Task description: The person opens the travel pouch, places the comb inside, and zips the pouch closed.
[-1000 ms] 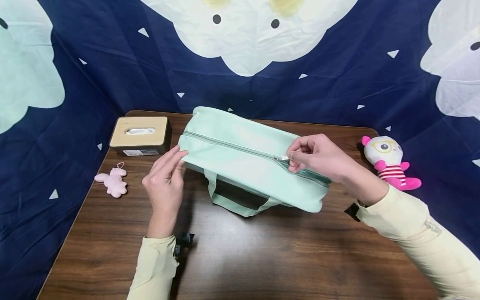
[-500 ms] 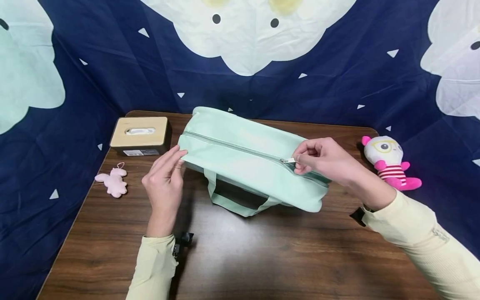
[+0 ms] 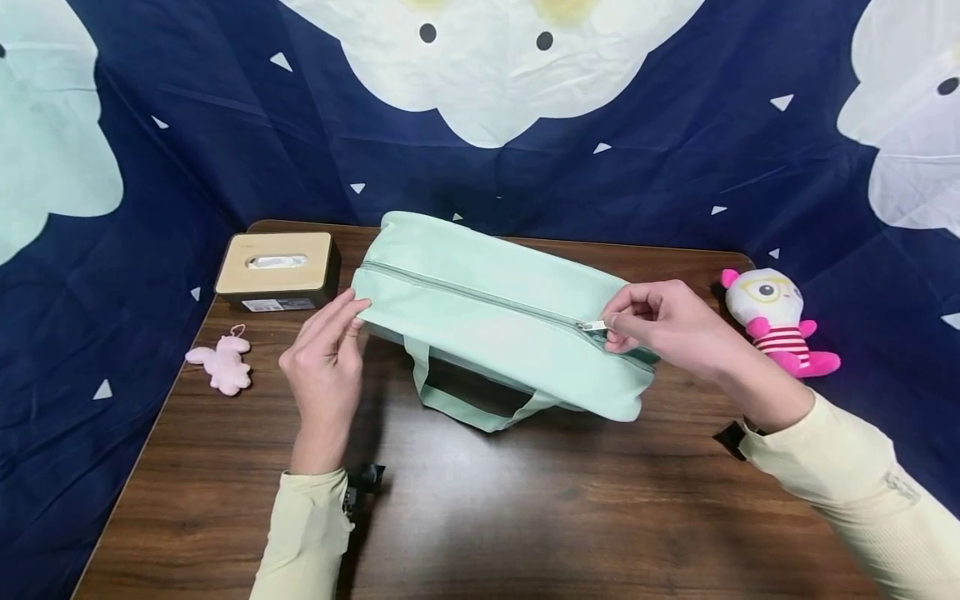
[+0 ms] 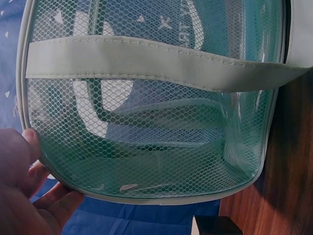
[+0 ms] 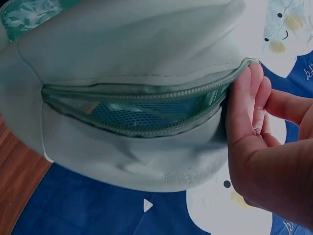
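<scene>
A mint green bag (image 3: 450, 312) lies across the table with its zippered face upward. My right hand (image 3: 671, 325) pinches the zipper pull (image 3: 593, 326) near the bag's right end. Between the pull and that end the zipper (image 5: 142, 133) gapes, with mesh showing inside in the right wrist view. At the upper left corner my left hand (image 3: 326, 358) holds the bag's edge between thumb and fingers. In the left wrist view a clear mesh panel (image 4: 156, 171) forms the bag's side, crossed by a strap handle (image 4: 122, 56).
A tissue box (image 3: 277, 267) with a wooden lid stands at the back left. In front of it lies a small pink plush charm (image 3: 227, 364). To the right sits a panda-like plush toy (image 3: 780, 325). Blue patterned cloth (image 3: 225, 125) hangs around the brown table (image 3: 525, 517).
My right hand has drawn the zipper pull rightward along the bag, so the closed stretch is longer and the gap shorter. The left hand keeps its place at the corner.
</scene>
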`<action>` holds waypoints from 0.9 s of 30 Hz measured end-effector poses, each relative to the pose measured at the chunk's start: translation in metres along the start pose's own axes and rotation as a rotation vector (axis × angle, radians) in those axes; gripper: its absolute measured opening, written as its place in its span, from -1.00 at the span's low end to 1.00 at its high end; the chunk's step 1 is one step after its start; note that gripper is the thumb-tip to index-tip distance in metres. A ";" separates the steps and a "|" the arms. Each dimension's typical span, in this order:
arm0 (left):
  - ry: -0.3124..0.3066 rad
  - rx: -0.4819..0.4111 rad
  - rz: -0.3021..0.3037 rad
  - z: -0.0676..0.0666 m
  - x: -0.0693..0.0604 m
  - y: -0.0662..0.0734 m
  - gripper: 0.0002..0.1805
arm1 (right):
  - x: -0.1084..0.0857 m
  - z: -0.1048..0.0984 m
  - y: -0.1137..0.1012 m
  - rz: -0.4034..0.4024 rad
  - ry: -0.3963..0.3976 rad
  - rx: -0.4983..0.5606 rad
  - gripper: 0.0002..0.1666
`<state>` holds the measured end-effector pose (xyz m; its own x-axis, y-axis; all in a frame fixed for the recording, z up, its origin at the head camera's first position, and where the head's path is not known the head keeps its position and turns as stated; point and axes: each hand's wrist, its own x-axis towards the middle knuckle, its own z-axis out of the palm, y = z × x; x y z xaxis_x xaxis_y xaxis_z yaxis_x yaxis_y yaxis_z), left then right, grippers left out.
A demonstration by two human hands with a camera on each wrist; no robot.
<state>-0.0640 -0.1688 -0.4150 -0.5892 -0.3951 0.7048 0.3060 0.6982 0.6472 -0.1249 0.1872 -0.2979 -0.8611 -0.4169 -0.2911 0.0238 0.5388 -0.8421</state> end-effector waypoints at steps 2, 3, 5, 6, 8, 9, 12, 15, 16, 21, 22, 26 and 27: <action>-0.001 0.002 0.001 0.000 0.000 0.000 -0.89 | -0.002 -0.002 0.002 -0.002 0.003 -0.014 -0.80; -0.001 0.003 0.002 0.000 0.000 0.001 -0.89 | -0.003 -0.003 0.003 -0.003 0.004 -0.016 -0.80; -0.002 0.005 0.003 0.000 0.001 0.001 -0.89 | -0.005 -0.005 0.005 -0.006 0.008 -0.026 -0.80; -0.001 0.004 0.003 0.000 0.001 0.001 -0.89 | -0.006 -0.006 0.006 -0.010 0.010 -0.030 -0.80; 0.003 0.002 0.003 0.000 0.001 0.002 -0.89 | -0.007 -0.007 0.009 -0.012 0.014 -0.030 -0.80; 0.006 -0.001 0.002 0.000 0.001 0.002 -0.90 | -0.008 -0.008 0.010 -0.016 0.014 -0.032 -0.80; 0.008 -0.008 0.003 0.001 0.002 0.002 -0.90 | -0.010 -0.010 0.013 -0.021 0.015 -0.015 -0.80; 0.002 -0.005 0.002 0.000 0.002 0.002 -0.89 | -0.011 -0.011 0.016 -0.024 0.012 0.007 -0.80; 0.000 -0.004 0.001 0.000 0.003 0.002 -0.89 | -0.011 -0.011 0.017 -0.022 0.011 0.013 -0.80; -0.006 0.010 0.000 -0.001 0.002 0.002 -0.89 | -0.013 -0.012 0.022 -0.021 0.010 0.026 -0.80; -0.007 0.013 0.000 -0.001 0.002 0.002 -0.89 | -0.014 -0.012 0.023 -0.023 0.012 0.027 -0.80; -0.008 0.018 0.000 -0.001 0.002 0.002 -0.89 | -0.016 -0.013 0.026 -0.031 0.021 0.041 -0.81; -0.007 0.019 0.000 -0.001 0.002 0.002 -0.89 | -0.016 -0.014 0.027 -0.035 0.022 0.044 -0.81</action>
<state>-0.0640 -0.1684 -0.4119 -0.5946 -0.3907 0.7027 0.2920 0.7094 0.6415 -0.1173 0.2186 -0.3100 -0.8727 -0.4185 -0.2514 0.0154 0.4910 -0.8710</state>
